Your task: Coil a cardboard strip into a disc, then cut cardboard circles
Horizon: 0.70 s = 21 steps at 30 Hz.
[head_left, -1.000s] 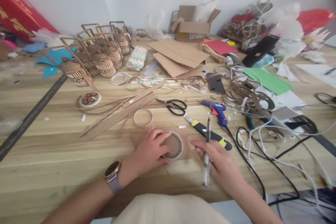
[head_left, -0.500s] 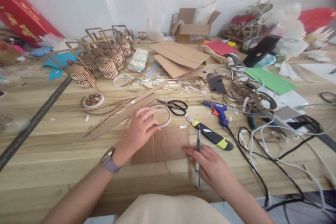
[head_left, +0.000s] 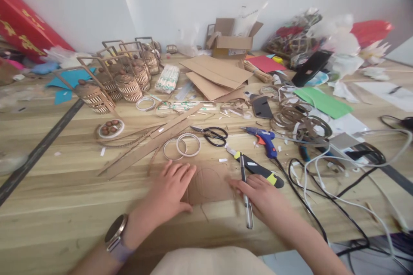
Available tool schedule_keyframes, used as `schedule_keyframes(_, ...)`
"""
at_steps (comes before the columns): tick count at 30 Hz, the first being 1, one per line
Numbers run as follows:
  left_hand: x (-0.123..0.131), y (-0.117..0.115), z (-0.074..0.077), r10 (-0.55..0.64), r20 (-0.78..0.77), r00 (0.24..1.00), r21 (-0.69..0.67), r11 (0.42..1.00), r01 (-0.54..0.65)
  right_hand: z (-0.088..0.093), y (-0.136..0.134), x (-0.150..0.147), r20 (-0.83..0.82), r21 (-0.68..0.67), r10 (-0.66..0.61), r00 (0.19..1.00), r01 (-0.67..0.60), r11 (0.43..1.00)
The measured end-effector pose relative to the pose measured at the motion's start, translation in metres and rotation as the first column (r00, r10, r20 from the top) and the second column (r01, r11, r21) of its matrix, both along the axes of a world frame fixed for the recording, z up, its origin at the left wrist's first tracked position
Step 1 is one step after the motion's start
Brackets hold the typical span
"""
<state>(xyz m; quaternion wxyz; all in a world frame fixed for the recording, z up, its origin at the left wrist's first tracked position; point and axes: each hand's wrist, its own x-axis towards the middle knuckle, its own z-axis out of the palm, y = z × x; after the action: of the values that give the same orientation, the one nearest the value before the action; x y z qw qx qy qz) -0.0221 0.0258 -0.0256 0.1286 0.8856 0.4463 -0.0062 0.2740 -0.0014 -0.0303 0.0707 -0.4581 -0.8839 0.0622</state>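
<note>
Head view. Card [head_left: 213, 195] lies flat on the bench [head_left: 74, 210] straight in front of the wearer, a drawn circle [head_left: 208, 183] on its face. Left grip [head_left: 169, 189]: fingers extended, thumb spread away from them, laid over the card's left end; nothing pinched. Pressure on the card cannot be told. Right grip [head_left: 258, 193]: fingers closed around the pen [head_left: 247, 202], dark end pointing away from the body; forefinger at the card's right edge, contact unclear from blur.

Handling, as judged: card light, fairly stiff, likely to crease along its fold lines and to skid on smooth wood if brushed. Best held flat by the left end, clear of the circle, or lifted by opposite edges. Pen light, slim, smooth-barrelled; mid-barrel hold suits it.

Nearby: ring [head_left: 199, 147] beyond the card, overlapping a second ring [head_left: 165, 154]; scissors [head_left: 215, 136] to the right of the rings; knife [head_left: 263, 172] just beyond the right grip; glue gun [head_left: 267, 141] farther out.

Change against the frame half a second back: ring then held raised in the left grip, now released on the bench; left grip now down on the card. Circle exposed in both; pen remains in the right grip.
</note>
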Motion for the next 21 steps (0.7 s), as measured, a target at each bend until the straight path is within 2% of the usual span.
schedule_keyframes(3, 0.003, 0.003, 0.006, -0.008, -0.015, 1.000, -0.050, 0.999, 0.007, 0.010, 0.010, 0.002, 0.123, -0.034, -0.023, 0.992, 0.028, 0.999)
schedule_keyframes(8, 0.000, -0.002, 0.013, 0.002, 0.002, 1.000, -0.057, 0.998, -0.002, 0.023, 0.024, 0.006, 0.308, -0.077, -0.086, 0.947, 0.115, 0.990)
schedule_keyframes(12, -0.010, -0.009, 0.016, 0.057, 0.021, 0.998, -0.054, 0.997, -0.055, 0.030, 0.045, 0.015, 0.329, -0.052, -0.125, 0.936, 0.150, 0.987)
schedule_keyframes(17, -0.016, -0.012, 0.015, 0.097, 0.042, 0.994, -0.062, 0.994, -0.094, 0.028, 0.079, 0.025, 0.331, 0.015, -0.218, 0.918, 0.226, 0.974)
schedule_keyframes(21, -0.013, -0.012, 0.012, 0.117, 0.045, 0.992, -0.079, 0.990, -0.114, 0.036, 0.086, 0.038, 0.288, 0.118, -0.312, 0.905, 0.290, 0.950)
